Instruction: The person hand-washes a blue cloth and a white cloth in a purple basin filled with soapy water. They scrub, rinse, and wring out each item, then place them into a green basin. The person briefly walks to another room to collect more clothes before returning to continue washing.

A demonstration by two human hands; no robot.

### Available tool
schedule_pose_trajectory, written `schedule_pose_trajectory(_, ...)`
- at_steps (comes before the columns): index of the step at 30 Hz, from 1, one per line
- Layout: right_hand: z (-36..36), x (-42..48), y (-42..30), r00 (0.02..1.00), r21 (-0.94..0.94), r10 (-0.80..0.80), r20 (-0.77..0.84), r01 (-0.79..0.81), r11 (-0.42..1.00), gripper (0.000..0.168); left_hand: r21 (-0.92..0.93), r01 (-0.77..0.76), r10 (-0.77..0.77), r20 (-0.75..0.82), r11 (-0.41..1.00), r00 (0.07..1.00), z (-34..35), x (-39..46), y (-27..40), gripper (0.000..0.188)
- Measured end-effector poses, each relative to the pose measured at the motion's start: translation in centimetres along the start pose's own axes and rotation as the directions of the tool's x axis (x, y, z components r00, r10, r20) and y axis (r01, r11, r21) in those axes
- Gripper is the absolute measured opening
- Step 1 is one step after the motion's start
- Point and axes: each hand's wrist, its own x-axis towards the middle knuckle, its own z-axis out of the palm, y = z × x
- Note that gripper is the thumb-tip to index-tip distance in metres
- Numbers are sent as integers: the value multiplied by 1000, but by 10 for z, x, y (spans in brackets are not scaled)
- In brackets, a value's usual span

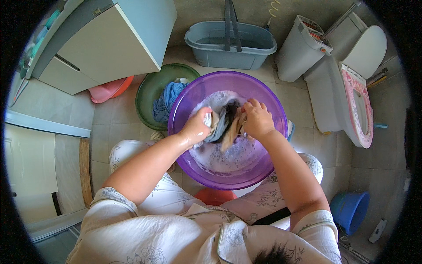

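Note:
A purple plastic basin [224,184] stands before me, with foamy, soapy water [227,161] inside. Over the water, a bunch of wet small garments [219,127] in grey, black, tan and white stretches between my hands. My left hand [199,126] grips its left end, where a white piece shows by the thumb. On the other side, my right hand [258,118] has its fingers closed around the tan and dark end. Where the separate pieces begin and end is hard to tell, and the fingers partly hide them.
Left of the basin, a green tub [145,85] holds blue cloth [169,95]. A grey bucket with a tall handle [227,59] stands behind. At right are a grey bin [295,56], a toilet [329,99] and a blue bucket [349,211]. A cabinet [108,49] stands far left.

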Motion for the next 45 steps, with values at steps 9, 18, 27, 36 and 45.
schedule_pose_trajectory(9,-14,0,-9,865,107,125,486,-201,974,50,21,133,-135,90,991,987,-4,21,-38,68)
schedule_pose_trajectory(18,64,-9,-10,874,692,35,484,-407,596,48,-571,782,-509,609,249,607,22,18,16,67)
schedule_pose_trajectory(27,-2,-43,-73,874,588,-441,-207,471,658,28,-824,376,-43,397,423,917,4,24,-30,41)
schedule_pose_trajectory(36,6,-30,-82,846,364,-286,-449,466,806,22,-921,291,111,328,259,938,31,35,-52,32)
schedule_pose_trajectory(45,3,21,-21,981,169,91,-168,-63,984,29,-818,379,-282,277,432,919,21,16,15,26)
